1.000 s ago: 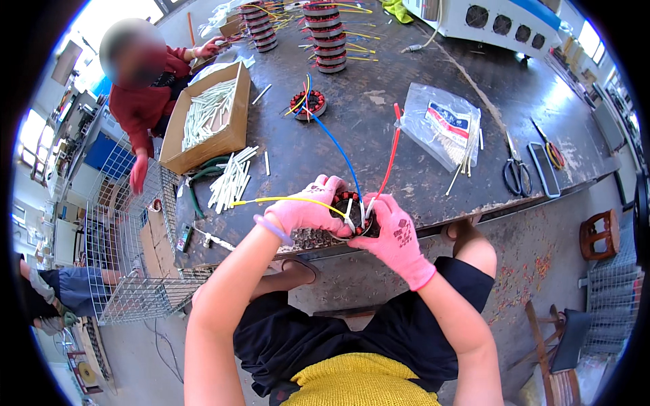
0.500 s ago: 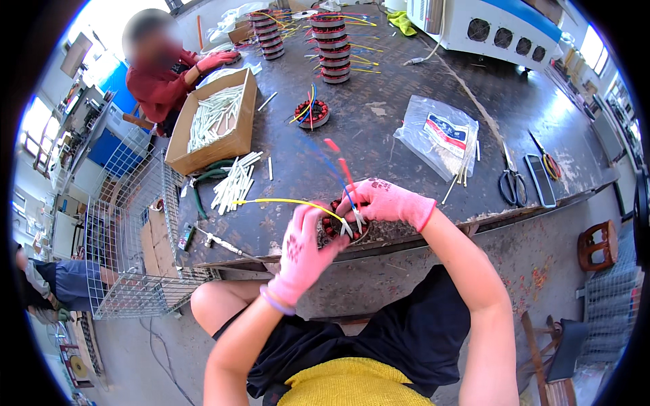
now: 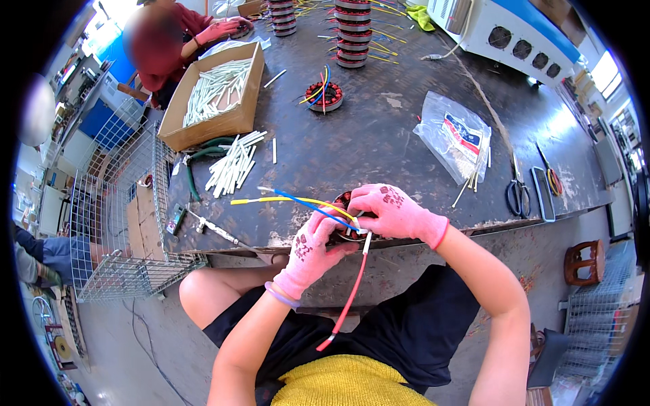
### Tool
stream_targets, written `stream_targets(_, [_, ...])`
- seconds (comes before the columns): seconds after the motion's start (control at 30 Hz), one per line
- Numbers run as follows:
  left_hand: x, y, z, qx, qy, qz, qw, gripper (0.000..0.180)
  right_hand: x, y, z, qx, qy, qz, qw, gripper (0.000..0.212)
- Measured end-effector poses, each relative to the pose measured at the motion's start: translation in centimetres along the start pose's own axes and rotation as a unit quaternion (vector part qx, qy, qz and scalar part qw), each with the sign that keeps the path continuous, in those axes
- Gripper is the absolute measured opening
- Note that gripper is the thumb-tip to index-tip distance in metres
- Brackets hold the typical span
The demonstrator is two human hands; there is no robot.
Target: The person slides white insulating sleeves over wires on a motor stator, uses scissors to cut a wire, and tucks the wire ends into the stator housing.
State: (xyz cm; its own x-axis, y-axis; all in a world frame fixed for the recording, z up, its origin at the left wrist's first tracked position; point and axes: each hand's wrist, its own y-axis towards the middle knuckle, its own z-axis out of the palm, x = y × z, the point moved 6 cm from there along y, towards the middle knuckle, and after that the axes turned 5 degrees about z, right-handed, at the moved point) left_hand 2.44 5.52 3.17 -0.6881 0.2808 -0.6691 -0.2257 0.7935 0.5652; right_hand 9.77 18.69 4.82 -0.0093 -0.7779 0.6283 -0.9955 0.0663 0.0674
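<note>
At the table's front edge, a motor stator [image 3: 344, 199] with red windings sits between my two pink-gloved hands, which partly hide it. My left hand [image 3: 306, 256] is closed on its left side. My right hand [image 3: 396, 213] curls over its right side, fingertips near the white sleeves [image 3: 363, 231] at the base of the leads. A yellow lead [image 3: 274, 199] and a blue lead [image 3: 311, 211] stretch left over my left hand. The red lead [image 3: 351, 298] hangs off the edge toward my lap.
White sleeves [image 3: 233, 166] lie loose beside a cardboard box [image 3: 227, 118] of more. Farther back are a single stator [image 3: 325, 97] and a stator stack [image 3: 352, 37]. Rightward lie a plastic bag [image 3: 443, 135], scissors [image 3: 518, 196] and a phone [image 3: 542, 193]. A co-worker [image 3: 193, 34] sits far left.
The red lead has swung from pointing away over the table to hanging toward my lap. The blue lead has turned left beside the yellow one. My right hand has shifted slightly on the stator.
</note>
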Motion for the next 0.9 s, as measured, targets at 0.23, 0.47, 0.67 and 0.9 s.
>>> stream_targets(0.23, [0.5,-0.4,0.2,-0.029,-0.01,0.022,0.999,0.047,-0.2,0.3,-0.5,0.106,0.073,-0.022,0.991,0.018])
stream_targets(0.47, [0.1,-0.3,0.1,-0.004,-0.008,0.021,1.0,0.046,0.5,-0.1,-1.2,0.077,-0.002,0.0,0.997,0.019])
stream_targets(0.67, [0.2,-0.5,0.3,-0.017,-0.029,0.02,0.999,0.049,0.6,-1.2,-2.1,0.043,0.038,-0.013,0.998,0.016])
stream_targets(0.9, [0.5,-0.8,0.8,-0.006,-0.021,0.002,1.0,0.046,0.1,-0.5,-1.8,0.061,-0.037,-0.01,0.997,0.01])
